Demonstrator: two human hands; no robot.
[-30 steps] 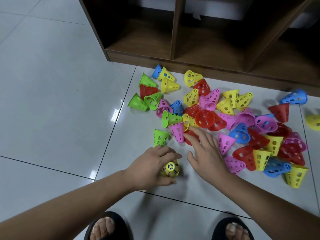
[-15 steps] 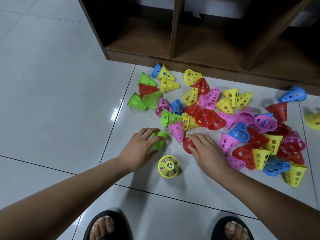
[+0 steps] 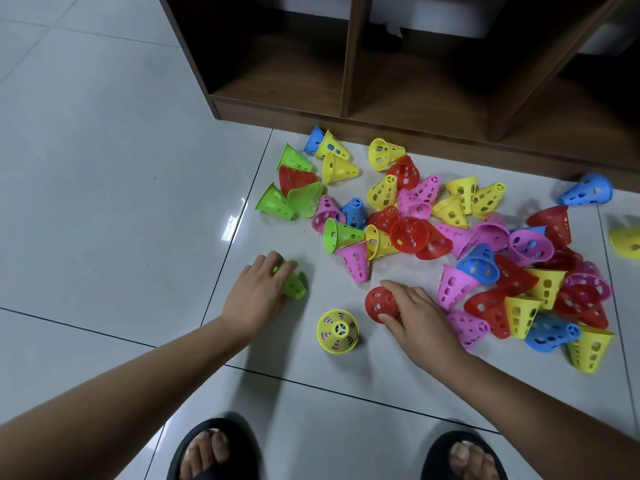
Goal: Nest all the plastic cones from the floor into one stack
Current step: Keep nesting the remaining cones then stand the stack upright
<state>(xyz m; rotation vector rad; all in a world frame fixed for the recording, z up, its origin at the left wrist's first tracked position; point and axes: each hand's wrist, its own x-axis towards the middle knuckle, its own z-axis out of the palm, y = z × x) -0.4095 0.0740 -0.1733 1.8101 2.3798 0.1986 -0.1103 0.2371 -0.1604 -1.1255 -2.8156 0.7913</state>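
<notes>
A yellow perforated cone [image 3: 337, 331] stands upright on the floor between my hands, with pink showing through its holes. My left hand [image 3: 258, 294] grips a green cone [image 3: 293, 284] lying just left of it. My right hand [image 3: 414, 311] holds a red cone [image 3: 380, 304] to the right of the yellow one. A heap of several loose cones [image 3: 450, 233] in pink, red, yellow, blue and green is spread over the tile beyond and to the right of my hands.
A dark wooden shelf unit [image 3: 381, 98] with open compartments stands behind the heap. A blue cone [image 3: 587, 195] and a yellow cone [image 3: 627, 241] lie apart at the far right. My feet in black sandals [image 3: 214, 448] are at the bottom edge.
My left hand let go of the yellow cone, moved up and left, and took hold of the green cone. My right hand closed on the red cone and drew it back from the heap.
</notes>
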